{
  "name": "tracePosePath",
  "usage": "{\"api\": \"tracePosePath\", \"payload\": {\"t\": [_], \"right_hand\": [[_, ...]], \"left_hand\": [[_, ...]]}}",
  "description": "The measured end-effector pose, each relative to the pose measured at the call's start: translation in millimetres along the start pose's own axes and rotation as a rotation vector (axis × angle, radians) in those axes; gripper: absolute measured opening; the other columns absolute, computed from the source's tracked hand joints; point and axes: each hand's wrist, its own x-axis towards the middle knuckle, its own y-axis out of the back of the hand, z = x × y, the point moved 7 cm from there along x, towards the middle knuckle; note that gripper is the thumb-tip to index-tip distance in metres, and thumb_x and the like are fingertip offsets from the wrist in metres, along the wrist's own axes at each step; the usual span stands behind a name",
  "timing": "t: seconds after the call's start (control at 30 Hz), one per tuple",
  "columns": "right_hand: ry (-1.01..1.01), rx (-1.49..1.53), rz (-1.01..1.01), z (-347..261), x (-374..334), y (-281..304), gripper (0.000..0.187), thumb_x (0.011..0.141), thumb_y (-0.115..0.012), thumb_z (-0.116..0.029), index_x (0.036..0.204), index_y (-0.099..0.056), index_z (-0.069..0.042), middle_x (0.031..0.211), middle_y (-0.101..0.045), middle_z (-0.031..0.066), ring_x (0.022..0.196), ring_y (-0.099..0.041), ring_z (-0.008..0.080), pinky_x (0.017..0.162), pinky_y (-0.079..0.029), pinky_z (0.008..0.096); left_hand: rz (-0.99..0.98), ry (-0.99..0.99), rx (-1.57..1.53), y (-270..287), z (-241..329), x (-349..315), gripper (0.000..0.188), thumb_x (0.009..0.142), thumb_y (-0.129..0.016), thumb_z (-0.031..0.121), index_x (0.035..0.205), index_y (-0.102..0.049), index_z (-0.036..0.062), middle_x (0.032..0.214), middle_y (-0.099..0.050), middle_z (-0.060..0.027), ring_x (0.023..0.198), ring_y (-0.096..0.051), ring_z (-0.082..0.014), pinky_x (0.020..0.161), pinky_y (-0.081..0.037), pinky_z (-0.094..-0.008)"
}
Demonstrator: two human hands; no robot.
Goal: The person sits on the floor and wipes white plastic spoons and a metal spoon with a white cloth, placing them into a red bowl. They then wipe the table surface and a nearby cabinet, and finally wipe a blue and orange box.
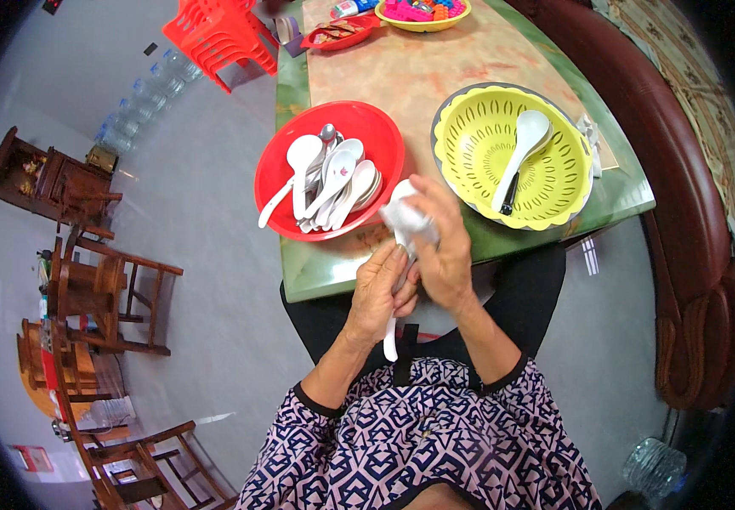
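Green-edged table (363, 72) — white spoon (389, 337) between both hands (444, 242), handle end (390, 351) below them

— Bright or dim?
— Bright, spread fairly evenly over the tabletop (418, 72); greyer toward the wall (53, 85) at upper left.
— Glaring anywhere?
— Yes: washed pale on the green table border (325, 272), streaked white on the floor (590, 255) right of the table, shining in patches along the brown leather sofa (690, 263).
— Sharp?
— Crisp on the spoons (337, 174) in the red basin (380, 143) and on the left hand (373, 293); smeared by motion at the right hand (448, 246) and the white cloth (412, 223). Soft on the chairs (112, 293) far left.
— Distorted?
— Strongly, toward the rim: bowed at the sofa and table edges, tilted at the chairs, then sunk into black at the corners.
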Motion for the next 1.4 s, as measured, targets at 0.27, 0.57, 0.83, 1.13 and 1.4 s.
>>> {"api": "tracePosePath", "payload": {"t": [0.27, 0.57, 0.83, 1.13, 1.4], "right_hand": [[0.261, -0.345, -0.145, -48, 0, -3, 0.029, 0.067, -0.066, -0.017, 0.095, -0.063, -0.01, 0.123, -0.054, 0.0099, 0.123, -0.042, 0.0313, 0.097, -0.03, 0.0423], [-0.696, 0.542, -0.029, 43, 16, -2, 0.021, 0.089, -0.051, -0.013, 0.104, -0.057, 0.001, 0.098, -0.061, 0.0119, 0.085, -0.058, 0.0147, 0.072, -0.047, 0.0298], [-0.4, 0.411, -0.045, 26, -13, -19, 0.047, 0.096, -0.04, -0.028, 0.131, -0.036, 0.003, 0.127, -0.041, 0.0171, 0.118, -0.038, 0.0248, 0.102, -0.028, 0.0345], [-0.044, -0.114, -0.215, -17, -42, -13, 0.047, 0.074, -0.056, 0.007, 0.122, -0.054, 0.002, 0.117, -0.052, 0.0176, 0.108, -0.049, 0.0306, 0.09, -0.04, 0.0361], [0.002, -0.114, 0.066, -27, -22, 12, 0.048, 0.057, -0.063, 0.011, 0.101, -0.065, -0.007, 0.098, -0.052, 0.0125, 0.089, -0.056, 0.0277, 0.074, -0.047, 0.0328]], "left_hand": [[-0.102, 0.056, 0.014, 12, -13, -8, 0.022, 0.098, -0.043, 0.028, 0.103, -0.05, 0.0075, 0.067, -0.044, 0.0008, 0.044, -0.03, -0.0033, 0.037, -0.024, -0.0173], [-0.214, 0.147, 0.018, 2, -17, -22, 0.024, 0.098, -0.042, 0.028, 0.108, -0.046, 0.0059, 0.074, -0.042, -0.0027, 0.046, -0.027, -0.0032, 0.038, -0.025, -0.0177], [0.027, -0.073, -0.08, 10, -2, 0, 0.024, 0.097, -0.046, 0.024, 0.109, -0.053, 0.0043, 0.077, -0.05, -0.0021, 0.062, -0.043, -0.0058, 0.051, -0.037, -0.0193], [0.161, -0.242, -0.098, 14, 21, 8, 0.029, 0.097, -0.046, 0.023, 0.118, -0.052, 0.0035, 0.094, -0.058, -0.0003, 0.082, -0.056, -0.0066, 0.071, -0.047, -0.0217], [0.066, -0.131, -0.216, 12, -10, 7, 0.028, 0.094, -0.05, 0.022, 0.118, -0.052, 0.0083, 0.096, -0.059, 0.0005, 0.084, -0.058, -0.0099, 0.075, -0.05, -0.0256]]}}
